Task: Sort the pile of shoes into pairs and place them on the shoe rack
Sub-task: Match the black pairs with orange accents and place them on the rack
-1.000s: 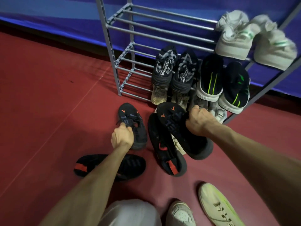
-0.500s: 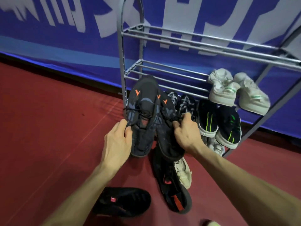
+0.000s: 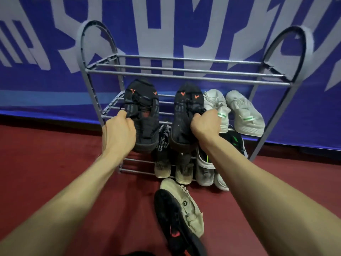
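Note:
My left hand [image 3: 118,132] grips a black shoe with orange marks [image 3: 142,108] by its collar. My right hand [image 3: 205,122] grips the matching black shoe [image 3: 184,111]. Both shoes are held toes up in front of the middle shelf of the grey metal shoe rack [image 3: 184,72], a small gap between them. White sneakers with green stripes [image 3: 241,111] sit on that shelf at the right. On the floor in front lie a beige shoe [image 3: 186,204] and a black shoe with red marks [image 3: 173,220], overlapping.
Lower shelves hold black patterned shoes [image 3: 163,141], black shoes with green stripes [image 3: 234,143] and pale shoes [image 3: 164,168] at the bottom. The top shelf bars carry nothing. A blue banner [image 3: 46,43] stands behind the rack; red floor [image 3: 46,163] surrounds it.
Both hands have lifted the two black shoes from the floor up to the rack's middle shelf and spread them apart. The camera has tilted up toward the rack.

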